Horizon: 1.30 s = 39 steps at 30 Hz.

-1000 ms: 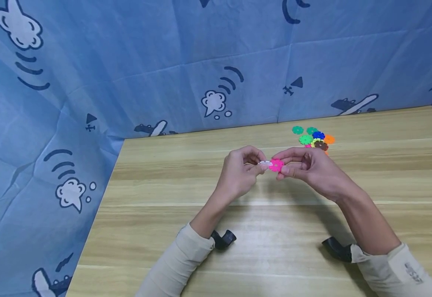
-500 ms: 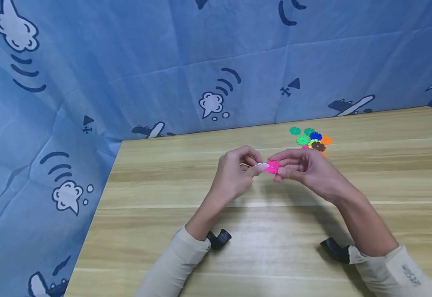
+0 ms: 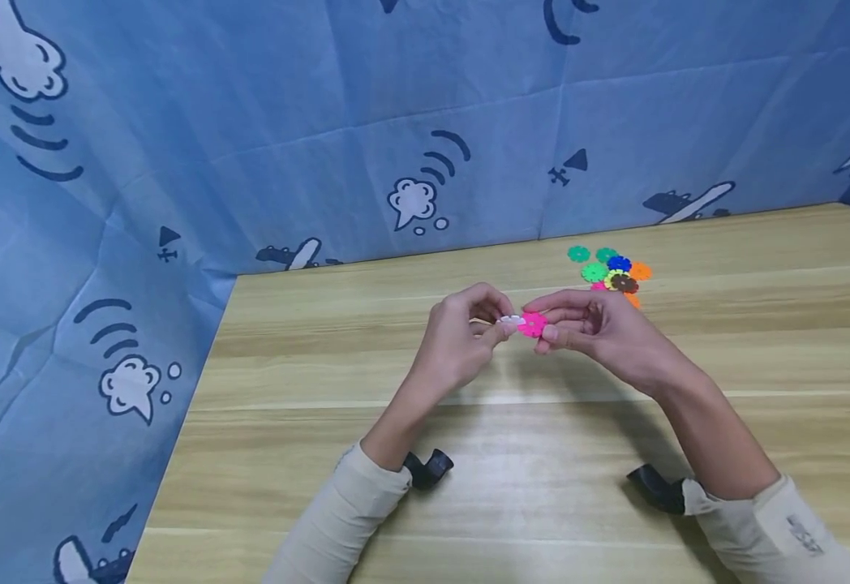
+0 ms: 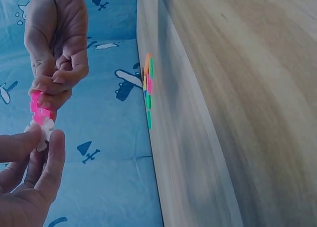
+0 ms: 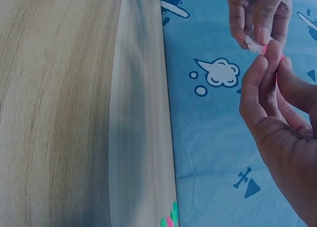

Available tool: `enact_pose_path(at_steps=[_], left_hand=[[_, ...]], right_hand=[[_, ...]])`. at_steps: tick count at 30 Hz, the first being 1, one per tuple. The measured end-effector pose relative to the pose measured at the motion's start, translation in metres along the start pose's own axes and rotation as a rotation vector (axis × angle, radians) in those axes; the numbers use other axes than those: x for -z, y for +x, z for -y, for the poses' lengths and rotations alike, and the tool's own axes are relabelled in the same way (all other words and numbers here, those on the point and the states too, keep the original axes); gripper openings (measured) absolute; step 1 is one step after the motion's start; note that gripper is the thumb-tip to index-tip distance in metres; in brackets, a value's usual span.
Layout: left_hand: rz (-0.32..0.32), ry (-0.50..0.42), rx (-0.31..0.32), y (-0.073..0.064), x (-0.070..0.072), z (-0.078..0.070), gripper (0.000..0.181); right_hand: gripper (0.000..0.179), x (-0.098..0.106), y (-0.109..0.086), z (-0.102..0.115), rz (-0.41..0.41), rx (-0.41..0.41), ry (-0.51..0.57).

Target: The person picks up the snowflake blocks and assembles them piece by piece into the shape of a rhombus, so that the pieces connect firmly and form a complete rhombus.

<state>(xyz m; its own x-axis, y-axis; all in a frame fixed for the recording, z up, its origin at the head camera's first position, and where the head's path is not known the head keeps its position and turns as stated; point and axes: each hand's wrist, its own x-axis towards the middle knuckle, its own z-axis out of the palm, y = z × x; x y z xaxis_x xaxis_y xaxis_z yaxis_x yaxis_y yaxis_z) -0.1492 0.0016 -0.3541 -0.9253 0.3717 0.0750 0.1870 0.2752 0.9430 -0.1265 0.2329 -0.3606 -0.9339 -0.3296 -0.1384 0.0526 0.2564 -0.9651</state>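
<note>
from my remote post i see, nearest, two beige fabric sleeves (image 3: 355, 511). beyond them, the left hand (image 3: 460, 337) pinches a small white round plastic disc with notched edges (image 3: 511, 320) between its fingers; the right hand's fingers hold a bright pink notched disc (image 3: 533, 325), its rim meeting the white one, though i cannot tell whether they interlock. both are above the pale wood-grain table (image 3: 308, 438). farther, a cluster of multicoloured notched discs (image 3: 611, 279) lies on it. behind hangs blue cloth printed with white clouds (image 3: 308, 178).
</note>
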Motion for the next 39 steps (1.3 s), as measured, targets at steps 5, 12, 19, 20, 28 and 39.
enact_pose_path(at_steps=[5, 12, 19, 20, 28, 39], left_hand=[[-0.04, 0.017, 0.042, -0.001, 0.008, 0.0, 0.009], [-0.034, -0.003, 0.073, -0.001, 0.018, 0.001, 0.011], [0.004, -0.05, 0.101, 0.0, 0.014, 0.002, 0.011], [0.004, -0.059, 0.105, 0.0, 0.014, 0.002, 0.011], [-0.072, -0.075, 0.104, -0.002, 0.012, -0.001, 0.011], [-0.057, -0.072, 0.028, -0.004, 0.008, -0.002, 0.01]], right_hand=[[0.045, 0.008, 0.004, -0.003, -0.017, -0.002, -0.026], [0.049, 0.038, 0.006, -0.022, -0.178, -0.172, -0.258], [0.054, 0.06, 0.003, -0.041, -0.279, -0.282, -0.309], [0.053, 0.061, 0.002, -0.043, -0.285, -0.292, -0.314], [0.051, 0.066, 0.006, -0.056, -0.182, -0.298, -0.399], [0.046, 0.059, 0.006, -0.063, -0.184, -0.242, -0.562]])
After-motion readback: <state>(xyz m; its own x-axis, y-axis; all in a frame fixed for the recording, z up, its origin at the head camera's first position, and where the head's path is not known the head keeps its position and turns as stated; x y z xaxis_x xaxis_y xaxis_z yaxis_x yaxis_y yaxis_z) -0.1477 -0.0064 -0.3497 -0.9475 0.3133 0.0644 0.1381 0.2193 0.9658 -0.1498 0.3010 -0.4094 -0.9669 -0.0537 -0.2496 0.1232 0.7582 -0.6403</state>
